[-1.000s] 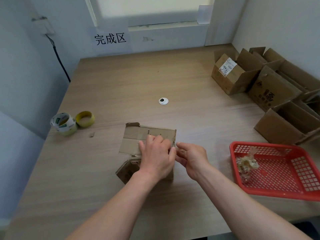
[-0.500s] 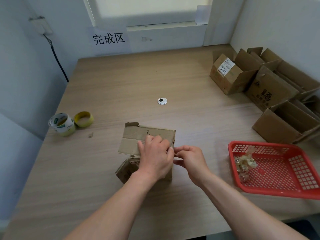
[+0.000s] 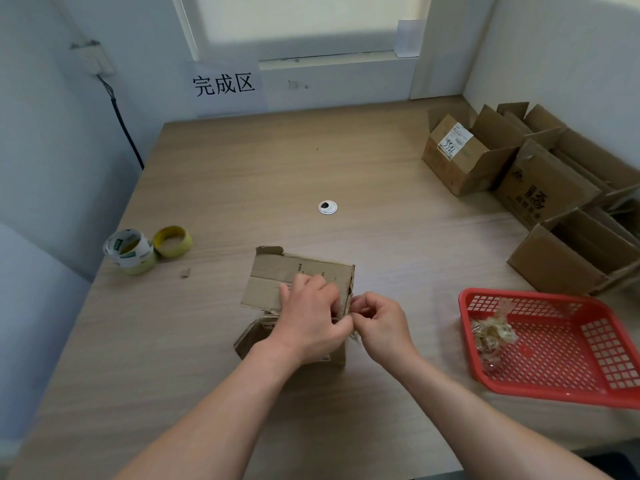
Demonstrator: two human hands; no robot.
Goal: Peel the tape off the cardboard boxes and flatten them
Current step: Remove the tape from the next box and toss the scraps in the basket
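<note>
Right hand (image 3: 379,323) shifted nearer (pinching tape (image 3: 354,336)); box (image 3: 298,278) pinned

A: Legible text? White paper sign (image 3: 225,85) on the back wall reads "完成区".
B: Confirmed. White label (image 3: 454,141) on the far carton (image 3: 460,161): handwritten digits, possibly "3391" — blurred.
A: Dark print on the neighbouring box (image 3: 540,192), unreadable. Tape roll (image 3: 129,251) lettering too small.

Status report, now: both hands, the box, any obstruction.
Left hand pressing down on cardboard box. Right hand pinching tape strip at box's right edge. Box not yet flattened. Nothing in the way.
</note>
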